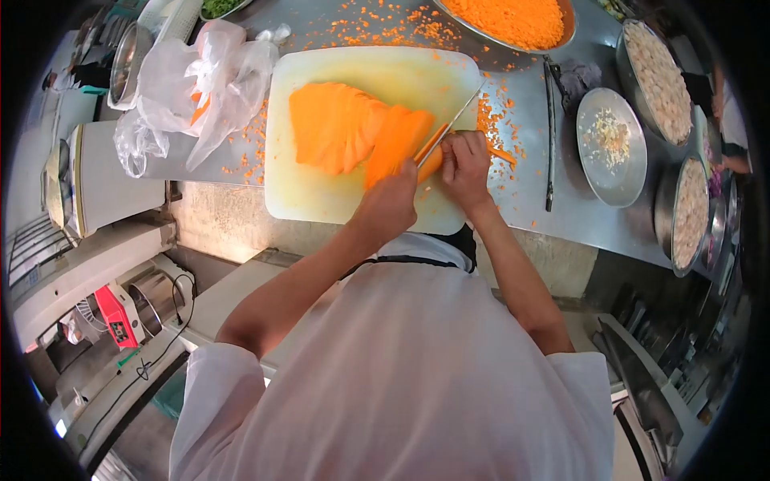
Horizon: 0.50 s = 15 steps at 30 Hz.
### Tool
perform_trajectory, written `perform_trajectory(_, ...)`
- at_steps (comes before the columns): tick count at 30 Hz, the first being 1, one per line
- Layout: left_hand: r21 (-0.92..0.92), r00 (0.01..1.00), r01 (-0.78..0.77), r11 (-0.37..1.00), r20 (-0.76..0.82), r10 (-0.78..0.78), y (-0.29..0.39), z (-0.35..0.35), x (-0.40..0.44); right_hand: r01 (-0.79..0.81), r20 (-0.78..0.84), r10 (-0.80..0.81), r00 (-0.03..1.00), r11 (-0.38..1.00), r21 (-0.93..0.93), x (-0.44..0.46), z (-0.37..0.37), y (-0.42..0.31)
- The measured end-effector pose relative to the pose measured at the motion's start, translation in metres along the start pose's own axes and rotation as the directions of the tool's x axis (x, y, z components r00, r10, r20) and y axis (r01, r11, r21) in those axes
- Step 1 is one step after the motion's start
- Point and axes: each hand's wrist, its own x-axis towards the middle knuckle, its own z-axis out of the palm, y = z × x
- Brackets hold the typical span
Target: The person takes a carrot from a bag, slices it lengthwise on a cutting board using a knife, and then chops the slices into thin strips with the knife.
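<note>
The left hand (393, 200) grips a slim steel knife (464, 110); the right hand (467, 164) pins an orange carrot piece (431, 164) just beside the blade. Thin orange slices (333, 124) fan left of both grips. If the piece rolls, the knife could nick those pinning fingertips.

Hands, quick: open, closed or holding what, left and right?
Left hand: closed, holding the knife.
Right hand: fingers curled against an orange vegetable piece beside the blade; gripping or just pressing, can't tell.
</note>
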Motion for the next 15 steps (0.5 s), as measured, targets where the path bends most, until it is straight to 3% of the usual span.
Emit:
perform_trajectory(4, -0.072, 0.993, -0.097, 0.993, -0.078, 0.092, -0.012, -0.012, -0.002, -0.001, -0.037, 0.001, 0.999, 1.000, -0.011, 0.000, 0.001, 0.000)
perform_trajectory(15, -0.025, 0.991, 0.058, 0.998, 0.123, -0.055, 0.003, -0.048, -0.077, -0.002, -0.024, 0.001, 1.000, 0.999, -0.047, -0.002, -0.001, -0.004)
